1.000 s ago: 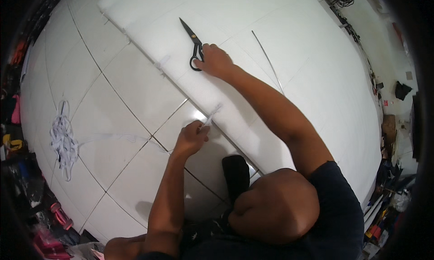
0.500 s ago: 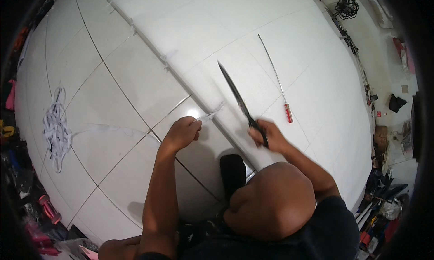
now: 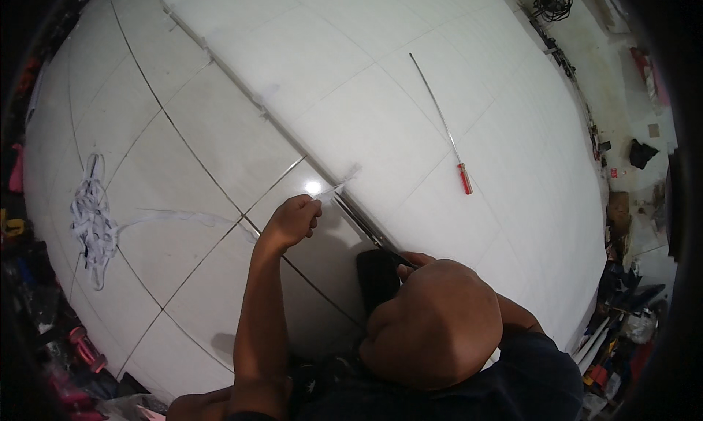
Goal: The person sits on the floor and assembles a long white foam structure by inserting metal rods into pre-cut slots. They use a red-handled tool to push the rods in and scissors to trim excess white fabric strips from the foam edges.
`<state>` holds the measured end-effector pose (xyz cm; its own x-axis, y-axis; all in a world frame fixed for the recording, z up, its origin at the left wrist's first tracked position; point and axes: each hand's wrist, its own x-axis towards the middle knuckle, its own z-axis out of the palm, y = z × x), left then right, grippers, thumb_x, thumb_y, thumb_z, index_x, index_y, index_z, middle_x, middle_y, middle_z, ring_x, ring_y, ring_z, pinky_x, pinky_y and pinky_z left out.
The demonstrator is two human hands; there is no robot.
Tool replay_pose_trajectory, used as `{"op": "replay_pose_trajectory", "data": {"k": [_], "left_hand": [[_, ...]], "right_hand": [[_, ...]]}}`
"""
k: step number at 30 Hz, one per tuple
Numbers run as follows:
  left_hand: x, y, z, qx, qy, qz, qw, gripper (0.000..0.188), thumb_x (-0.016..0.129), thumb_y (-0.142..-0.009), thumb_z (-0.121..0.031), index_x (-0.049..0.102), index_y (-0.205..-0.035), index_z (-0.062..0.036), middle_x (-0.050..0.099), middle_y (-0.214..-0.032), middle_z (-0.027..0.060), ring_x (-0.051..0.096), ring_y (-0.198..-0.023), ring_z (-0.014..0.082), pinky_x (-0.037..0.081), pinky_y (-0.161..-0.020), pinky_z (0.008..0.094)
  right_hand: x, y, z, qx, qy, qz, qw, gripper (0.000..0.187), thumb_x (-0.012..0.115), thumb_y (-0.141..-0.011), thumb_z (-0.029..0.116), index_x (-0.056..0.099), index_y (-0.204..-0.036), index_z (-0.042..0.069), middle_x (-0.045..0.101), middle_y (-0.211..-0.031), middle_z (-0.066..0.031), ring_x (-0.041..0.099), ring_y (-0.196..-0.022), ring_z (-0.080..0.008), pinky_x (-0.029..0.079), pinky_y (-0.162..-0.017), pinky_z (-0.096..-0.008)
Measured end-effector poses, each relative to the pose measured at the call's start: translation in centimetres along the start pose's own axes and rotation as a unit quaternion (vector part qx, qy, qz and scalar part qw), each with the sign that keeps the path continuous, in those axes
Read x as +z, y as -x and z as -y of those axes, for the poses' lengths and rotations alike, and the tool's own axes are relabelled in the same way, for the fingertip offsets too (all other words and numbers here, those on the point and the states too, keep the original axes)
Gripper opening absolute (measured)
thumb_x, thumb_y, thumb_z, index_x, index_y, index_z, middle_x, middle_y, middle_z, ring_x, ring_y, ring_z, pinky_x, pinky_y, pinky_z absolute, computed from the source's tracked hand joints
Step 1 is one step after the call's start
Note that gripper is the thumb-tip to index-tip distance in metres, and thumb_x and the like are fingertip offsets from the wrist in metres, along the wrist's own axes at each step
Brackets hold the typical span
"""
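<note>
My left hand (image 3: 295, 220) is closed, pinching a thin white fabric strip (image 3: 329, 192). The strip runs taut to the edge of a thick white slab (image 3: 366, 91), which looks padded. Large dark scissors (image 3: 356, 218) lie along that edge, their blade tips at the strip, blades slightly apart. My right hand (image 3: 417, 260) grips their handles, mostly hidden behind my bent knee. From beneath my left hand the strip's tail trails left to a tangled bundle of white strip (image 3: 95, 223) on the floor.
On the slab lies a tool with a long thin shaft and red handle (image 3: 465, 179). Small white ties (image 3: 262, 112) stick out along the slab's edge. Pale tiles (image 3: 190, 172) cover the floor. Mixed clutter (image 3: 622, 326) lines the right side, and more lies far left.
My right hand has brought the scissors down and left, from above the slab to the strip at its edge. My left hand has stayed nearly in place, holding the strip.
</note>
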<state>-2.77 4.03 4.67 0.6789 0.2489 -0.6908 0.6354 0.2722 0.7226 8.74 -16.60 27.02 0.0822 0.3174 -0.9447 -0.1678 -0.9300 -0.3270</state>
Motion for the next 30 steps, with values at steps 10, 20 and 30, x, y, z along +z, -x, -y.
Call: {"op": "replay_pose_trajectory", "data": {"k": [10, 20, 30], "left_hand": [[0.1, 0.0, 0.2, 0.000, -0.026, 0.003, 1.000, 0.034, 0.053, -0.097, -0.032, 0.061, -0.086, -0.0006, 0.057, -0.072, 0.0051, 0.054, -0.063, 0.0147, 0.047, -0.061, 0.0302], [-3.5, 0.0, 1.0, 0.013, -0.010, -0.060, 0.998, 0.029, 0.051, -0.100, -0.030, 0.059, -0.091, -0.0037, 0.055, -0.070, 0.0028, 0.056, -0.065, 0.0145, 0.045, -0.063, 0.0291], [0.0, 1.9, 3.5, 0.058, 0.120, -0.101, 0.986, 0.025, 0.059, -0.096, -0.026, 0.062, -0.106, -0.0034, 0.062, -0.085, 0.0025, 0.056, -0.072, 0.0115, 0.048, -0.065, 0.0291]], "right_hand": [[-2.0, -2.8, -2.3, -0.037, -0.001, 0.035, 0.999, 0.056, 0.065, -0.095, 0.017, 0.038, -0.144, 0.006, 0.061, -0.119, -0.0083, 0.060, -0.110, -0.0129, 0.054, -0.089, -0.0253], [-5.0, -8.7, -8.3, -0.146, -0.058, 0.041, 0.987, 0.032, 0.073, -0.092, 0.020, 0.060, -0.116, 0.003, 0.064, -0.086, -0.0059, 0.058, -0.079, -0.0120, 0.049, -0.069, -0.0283], [-5.9, -20.7, 4.0, -0.411, 0.061, -0.069, 0.907, 0.023, 0.064, -0.097, 0.014, 0.056, -0.114, 0.001, 0.073, -0.106, -0.0109, 0.070, -0.091, -0.0173, 0.054, -0.076, -0.0309]]}}
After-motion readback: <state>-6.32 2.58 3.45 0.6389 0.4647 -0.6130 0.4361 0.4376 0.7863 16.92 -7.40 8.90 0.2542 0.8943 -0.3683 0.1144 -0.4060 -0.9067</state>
